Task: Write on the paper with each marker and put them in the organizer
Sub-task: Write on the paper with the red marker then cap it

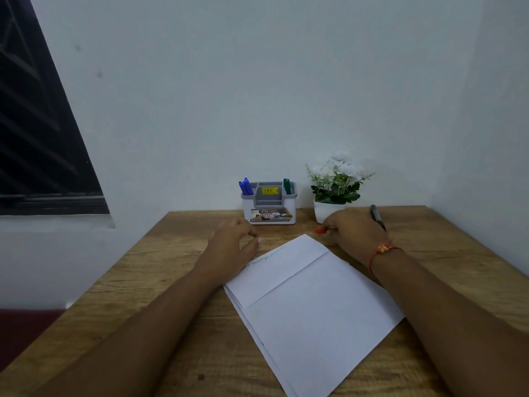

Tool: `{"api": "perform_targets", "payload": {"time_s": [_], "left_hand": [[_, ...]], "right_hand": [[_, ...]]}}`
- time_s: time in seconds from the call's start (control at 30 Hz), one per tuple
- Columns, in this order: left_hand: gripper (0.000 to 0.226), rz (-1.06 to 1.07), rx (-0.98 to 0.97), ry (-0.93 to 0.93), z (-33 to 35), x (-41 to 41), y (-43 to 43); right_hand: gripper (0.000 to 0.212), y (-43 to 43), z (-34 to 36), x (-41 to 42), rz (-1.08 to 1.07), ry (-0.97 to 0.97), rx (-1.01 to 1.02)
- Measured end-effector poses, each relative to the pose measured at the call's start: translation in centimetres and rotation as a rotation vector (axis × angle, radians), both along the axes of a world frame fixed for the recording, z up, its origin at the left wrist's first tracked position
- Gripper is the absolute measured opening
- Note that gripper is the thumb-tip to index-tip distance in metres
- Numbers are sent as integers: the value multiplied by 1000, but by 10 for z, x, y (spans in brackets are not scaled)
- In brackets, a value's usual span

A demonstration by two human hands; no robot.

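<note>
White folded paper (312, 296) lies on the wooden table (177, 282), with faint lines of writing along its far left edge. A grey-and-white organizer (269, 204) stands at the back; blue markers (246, 187) stick up in its left slot and a green marker (286, 186) in its right slot. My right hand (353, 230) lies over a red marker (320, 230) just past the paper's far corner, fingers curled on it; only the red end shows. A black marker (377, 217) lies on the table behind that hand. My left hand (234, 242) hovers by the paper's left edge, fingers loosely bent, holding nothing.
A white pot of white flowers (333, 193) stands right of the organizer, close behind my right hand. Walls close the table at the back and right. A dark window (34, 124) is at left.
</note>
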State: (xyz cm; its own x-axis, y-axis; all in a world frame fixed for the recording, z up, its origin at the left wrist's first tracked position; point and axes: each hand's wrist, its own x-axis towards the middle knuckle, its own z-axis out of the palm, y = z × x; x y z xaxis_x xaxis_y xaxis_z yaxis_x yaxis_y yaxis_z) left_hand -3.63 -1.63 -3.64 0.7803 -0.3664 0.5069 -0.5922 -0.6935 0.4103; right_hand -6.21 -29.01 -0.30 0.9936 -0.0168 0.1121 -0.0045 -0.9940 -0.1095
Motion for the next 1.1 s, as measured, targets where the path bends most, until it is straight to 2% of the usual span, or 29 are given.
{"api": "perform_targets", "payload": {"time_s": [0.13, 0.2, 0.27, 0.33, 0.47, 0.7, 0.83, 0.97, 1.1], "left_hand": [[13, 2, -12, -15, 3, -2, -1], [17, -6, -42, -25, 6, -5, -3], [25, -17, -97, -24, 9, -10, -5], [32, -37, -175, -6, 11, -13, -7], [33, -131, -304, 43, 15, -19, -11], [24, -247, -237, -32, 17, -19, -12], [17, -254, -229, -23, 18, -17, -10], [15, -180, -217, 21, 18, -15, -7], [14, 5, -221, 102, 12, -5, 1]], "right_hand": [[17, 9, -5, -8, 87, -556, 72], [19, 15, -7, -11, 191, -659, 82], [28, 21, -5, -10, 311, -643, 152], [26, 27, -3, -8, 393, -564, 212], [28, 39, -7, -5, 418, -446, 162], [35, 58, -5, -21, 470, -421, 65], [52, 66, -2, -27, 444, -413, 0], [39, 71, -5, -19, 405, -320, 16], [28, 65, -10, -19, 301, -261, 74]]}}
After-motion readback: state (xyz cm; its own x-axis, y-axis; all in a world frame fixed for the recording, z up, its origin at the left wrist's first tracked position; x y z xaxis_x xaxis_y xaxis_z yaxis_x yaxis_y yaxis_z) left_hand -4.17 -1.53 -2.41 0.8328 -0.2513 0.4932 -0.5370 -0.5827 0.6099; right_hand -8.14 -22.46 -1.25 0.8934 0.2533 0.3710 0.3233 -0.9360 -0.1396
